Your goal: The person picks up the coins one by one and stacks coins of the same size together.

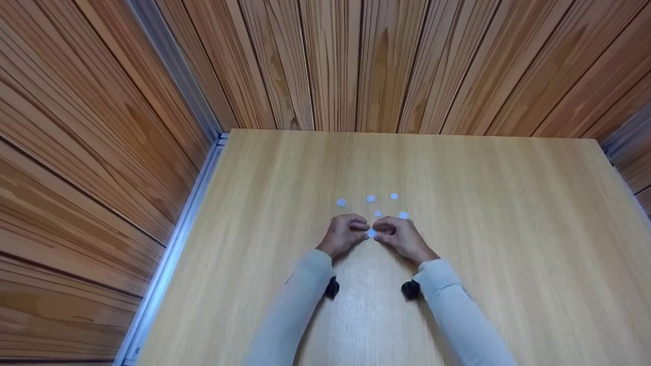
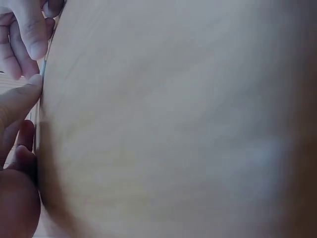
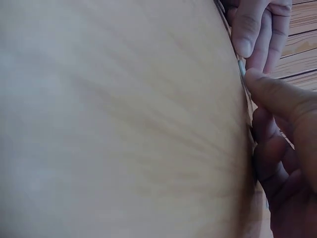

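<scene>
On the table, a small round white disc (image 1: 371, 233) lies between the two hands, its rim partly covered by fingertips. My left hand (image 1: 347, 234) holds its left edge with thumb and fingers curled. From the other side, my right hand (image 1: 402, 236) grips the right edge in the same way. In the left wrist view the disc (image 2: 43, 67) is a thin pale sliver between the two thumbs. The right wrist view shows the disc (image 3: 241, 68) edge-on too, low against the tabletop.
Just beyond the hands lie several more white discs of differing sizes, among them a larger disc (image 1: 341, 202) and a smaller disc (image 1: 394, 196). The wooden table (image 1: 508, 229) meets a plank wall (image 1: 381, 66) at the back. A metal rail (image 1: 178, 244) borders its left edge.
</scene>
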{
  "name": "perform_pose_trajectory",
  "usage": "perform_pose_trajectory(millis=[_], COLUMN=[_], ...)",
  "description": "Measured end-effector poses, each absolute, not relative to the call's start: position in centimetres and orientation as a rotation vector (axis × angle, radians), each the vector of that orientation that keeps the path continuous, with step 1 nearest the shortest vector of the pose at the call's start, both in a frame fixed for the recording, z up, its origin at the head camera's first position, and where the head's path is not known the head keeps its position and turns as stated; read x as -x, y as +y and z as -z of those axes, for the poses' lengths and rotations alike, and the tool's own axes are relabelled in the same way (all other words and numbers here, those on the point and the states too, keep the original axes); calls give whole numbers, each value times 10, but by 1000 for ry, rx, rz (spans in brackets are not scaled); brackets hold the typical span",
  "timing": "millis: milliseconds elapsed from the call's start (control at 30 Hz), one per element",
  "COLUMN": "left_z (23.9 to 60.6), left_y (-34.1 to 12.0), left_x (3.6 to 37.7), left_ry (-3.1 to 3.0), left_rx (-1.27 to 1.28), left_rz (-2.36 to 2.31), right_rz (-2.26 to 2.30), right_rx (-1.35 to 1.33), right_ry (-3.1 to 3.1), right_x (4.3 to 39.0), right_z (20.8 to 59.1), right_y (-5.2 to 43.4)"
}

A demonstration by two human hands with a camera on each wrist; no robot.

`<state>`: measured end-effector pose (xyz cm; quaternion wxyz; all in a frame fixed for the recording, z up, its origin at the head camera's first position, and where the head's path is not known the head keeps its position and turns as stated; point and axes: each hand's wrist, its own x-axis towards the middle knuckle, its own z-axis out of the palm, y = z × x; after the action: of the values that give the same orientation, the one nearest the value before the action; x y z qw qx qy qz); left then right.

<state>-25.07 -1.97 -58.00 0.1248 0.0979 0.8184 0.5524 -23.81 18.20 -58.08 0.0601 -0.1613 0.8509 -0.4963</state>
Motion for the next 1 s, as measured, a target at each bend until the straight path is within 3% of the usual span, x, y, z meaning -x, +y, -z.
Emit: perform_pose_trajectory(millis=[1000], left_z=[580], left_y=[-30], left_x=[229], left_ry=[2358], left_rx=[-337], left_rz=[-1584], right_rz=[1529], right_rx=[409], right_ry=[2473], right_x=[211], right_z=[576], right_y=[171])
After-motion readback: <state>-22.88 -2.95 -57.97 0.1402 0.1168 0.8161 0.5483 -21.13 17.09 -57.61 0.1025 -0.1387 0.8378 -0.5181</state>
